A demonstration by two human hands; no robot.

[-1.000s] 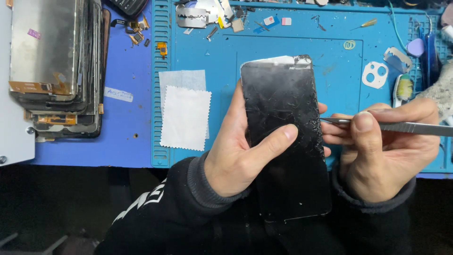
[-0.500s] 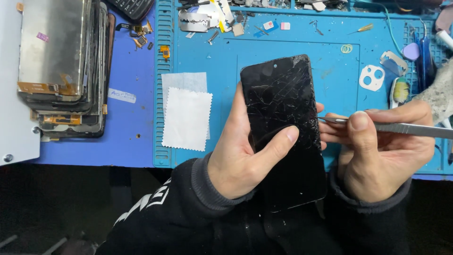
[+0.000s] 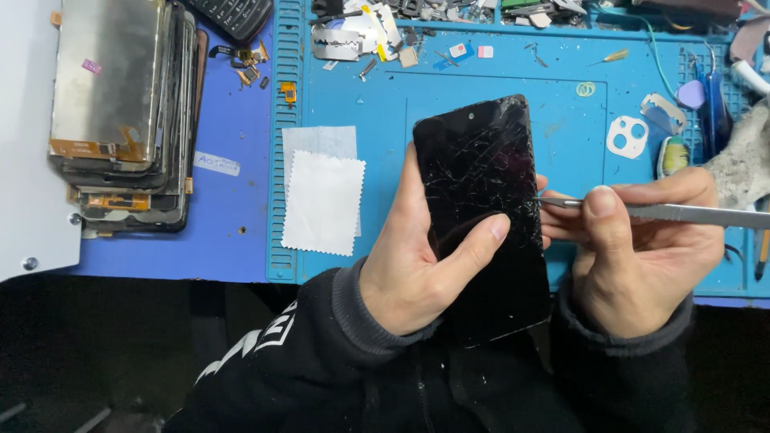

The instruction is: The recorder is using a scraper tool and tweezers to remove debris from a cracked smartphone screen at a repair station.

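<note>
My left hand grips a black phone with a badly cracked screen, the thumb lying across the glass and the fingers wrapped behind. The phone is upright, held just above the front of a blue work mat. My right hand pinches a thin metal tool that lies horizontally, its tip touching the phone's right edge about halfway up. Both forearms wear dark hooded sleeves.
Two white cloth squares lie on the mat left of the phone. A stack of old screen panels sits at far left. Small parts, tape and scraps litter the mat's back edge; a white camera frame and tools lie at right.
The view has shifted slightly, so the phone and hands sit a little higher on the mat. The tool tip stays at the phone's right edge; both grips are unchanged.
</note>
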